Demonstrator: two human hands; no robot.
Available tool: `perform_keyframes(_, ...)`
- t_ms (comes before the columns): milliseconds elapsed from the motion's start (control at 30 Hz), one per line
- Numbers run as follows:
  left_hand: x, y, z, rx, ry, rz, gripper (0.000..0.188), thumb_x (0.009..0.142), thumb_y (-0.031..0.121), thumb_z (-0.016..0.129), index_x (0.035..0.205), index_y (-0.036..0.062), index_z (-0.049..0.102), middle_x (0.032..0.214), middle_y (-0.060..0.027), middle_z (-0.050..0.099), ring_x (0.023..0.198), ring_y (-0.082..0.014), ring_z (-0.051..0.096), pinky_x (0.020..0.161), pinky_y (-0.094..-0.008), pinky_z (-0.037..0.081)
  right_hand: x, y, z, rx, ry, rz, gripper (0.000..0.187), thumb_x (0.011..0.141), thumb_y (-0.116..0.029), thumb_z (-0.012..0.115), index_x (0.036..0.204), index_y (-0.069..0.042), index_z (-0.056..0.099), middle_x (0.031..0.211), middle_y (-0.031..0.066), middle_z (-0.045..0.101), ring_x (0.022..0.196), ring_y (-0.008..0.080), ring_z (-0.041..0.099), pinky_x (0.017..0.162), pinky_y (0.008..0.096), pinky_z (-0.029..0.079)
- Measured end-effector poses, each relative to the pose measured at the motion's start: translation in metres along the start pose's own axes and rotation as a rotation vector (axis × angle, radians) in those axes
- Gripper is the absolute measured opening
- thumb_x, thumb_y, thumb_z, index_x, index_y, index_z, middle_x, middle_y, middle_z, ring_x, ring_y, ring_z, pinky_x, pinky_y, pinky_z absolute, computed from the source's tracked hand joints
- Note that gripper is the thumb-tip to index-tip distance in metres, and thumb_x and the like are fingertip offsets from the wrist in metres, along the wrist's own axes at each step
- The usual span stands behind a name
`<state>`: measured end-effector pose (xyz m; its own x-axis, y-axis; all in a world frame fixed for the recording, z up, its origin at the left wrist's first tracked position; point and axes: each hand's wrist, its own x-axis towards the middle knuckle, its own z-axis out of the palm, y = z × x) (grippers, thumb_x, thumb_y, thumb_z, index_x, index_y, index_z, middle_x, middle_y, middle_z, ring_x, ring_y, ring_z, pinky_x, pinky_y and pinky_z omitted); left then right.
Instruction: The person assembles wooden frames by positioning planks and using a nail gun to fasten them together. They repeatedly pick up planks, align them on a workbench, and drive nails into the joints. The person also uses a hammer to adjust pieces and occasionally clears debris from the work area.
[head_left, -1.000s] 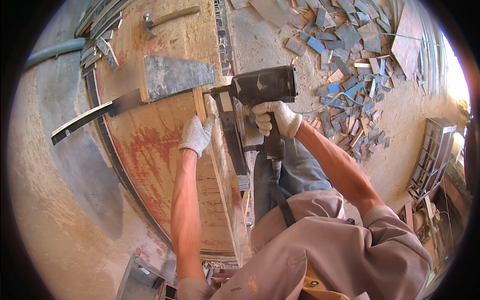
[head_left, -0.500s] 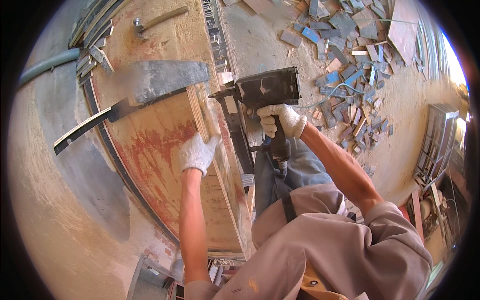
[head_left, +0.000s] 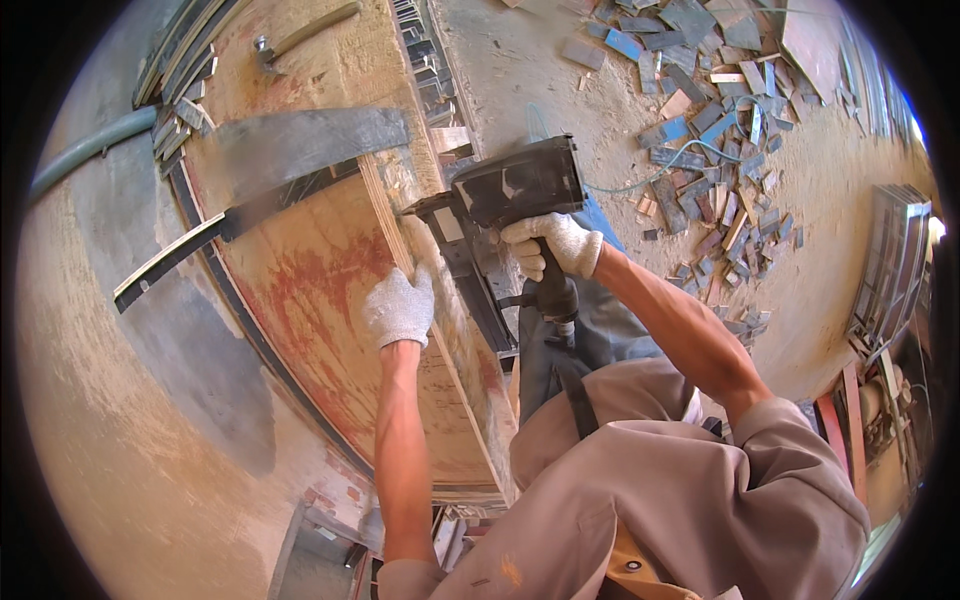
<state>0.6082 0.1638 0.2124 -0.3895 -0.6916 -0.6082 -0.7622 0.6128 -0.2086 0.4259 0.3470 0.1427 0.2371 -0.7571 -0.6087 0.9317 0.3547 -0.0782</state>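
"Nailer (head_left: pixel 518 185) where?"
"Grasped in right hand (head_left: pixel 555 246), just right of plywood strip (head_left: pixel 384 220), toward far end."
"Left hand (head_left: pixel 400 308)?"
"Laid over strip, nearer; firmness, cannot tell."
"Tips?"
"Steady strip, square nailer nose, keep left fingers well clear."

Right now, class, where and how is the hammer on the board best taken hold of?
Probably by the middle of its wooden handle, from above and the right: the hammer lies flat, metal head at the left, slim handle slanting away to the right, uncovered.
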Motion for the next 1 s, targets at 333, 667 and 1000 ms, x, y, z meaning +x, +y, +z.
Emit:
perform_keyframes(333, -0.017, 0.006, 0.009, -0.037, -0.096, -0.095, 0.051, 0.096, 0.046, 0.06, 0.112, -0.0019, 0.06, 0.105, -0.0297, 0.072, 0.101, -0.0448, 0.071, 0.087, -0.0542, 0.055, -0.001, 0.027, -0.014, 0.001, 0.018, 0.041, 0.021, 0.103, -0.022, 0.057, 0.109, -0.003, 0.065, 0.061, -0.0067, 0.035, 0.05, 0.0098, 0.037, 0.051, 0.0293, 0.039)
perform_keyframes(667, -0.017, 0.003, 0.012, -0.036, -0.103, -0.127, 0.056, 0.095, 0.051, 0.06, 0.117, -0.0004, 0.06, 0.109, -0.0294, 0.071, 0.103, -0.0451, 0.07, 0.088, -0.0558, 0.054, 0.0, 0.04, -0.012, -0.044, 0.043, 0.066, 0.019, 0.101, -0.017, 0.058, 0.108, 0.0, 0.063, 0.058, -0.0061, 0.037, 0.048, 0.0096, 0.039, 0.049, 0.0287, 0.037)
perform_keyframes(1000, -0.013, -0.007, 0.021, -0.442, 0.019, -0.126, 0.058, 0.08, 0.045, 0.077, 0.115, -0.0008, 0.065, 0.105, -0.0265, 0.073, 0.099, -0.039, 0.071, 0.085, -0.0502, 0.055, 0.017, -0.008, -0.025, 0.062, 0.085, -0.073, 0.012, 0.099, -0.016, 0.059, 0.096, -0.006, 0.063, 0.06, -0.0044, 0.04, 0.048, 0.0119, 0.041, 0.048, 0.0311, 0.039)
